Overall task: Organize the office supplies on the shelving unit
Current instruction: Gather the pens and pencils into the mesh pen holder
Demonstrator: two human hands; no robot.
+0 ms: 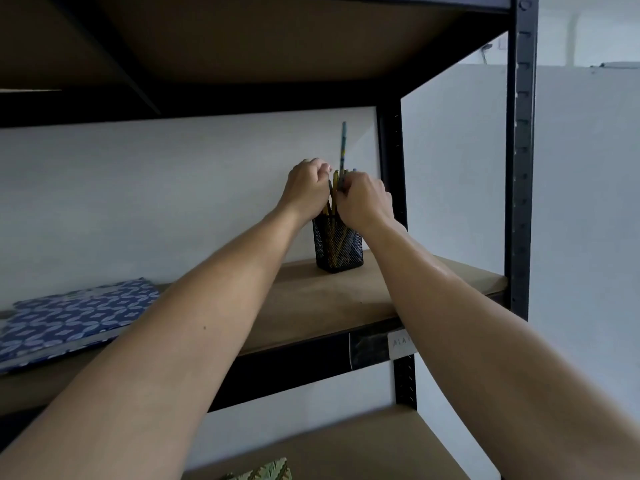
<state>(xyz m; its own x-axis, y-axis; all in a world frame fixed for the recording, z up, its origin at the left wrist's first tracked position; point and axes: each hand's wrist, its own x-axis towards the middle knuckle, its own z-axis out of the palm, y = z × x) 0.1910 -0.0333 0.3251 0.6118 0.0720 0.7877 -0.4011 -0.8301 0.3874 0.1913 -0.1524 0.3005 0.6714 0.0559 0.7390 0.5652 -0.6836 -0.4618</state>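
A black mesh pen holder [338, 249] stands near the back right of the brown shelf board [311, 306]. Several pens and pencils [335, 188] stick up out of it, and one long blue pencil [343, 147] rises well above the rest. My left hand [306, 192] is closed around the bundle from the left. My right hand [365, 200] grips the same bundle from the right, just above the holder's rim. The fingertips of both hands are hidden behind the pens.
A blue patterned folder [69, 317] lies flat at the left of the same shelf. Black metal uprights [521, 168] frame the unit on the right. A lower shelf [346, 452] carries a green patterned item [266, 472]. An upper shelf board [277, 39] hangs overhead.
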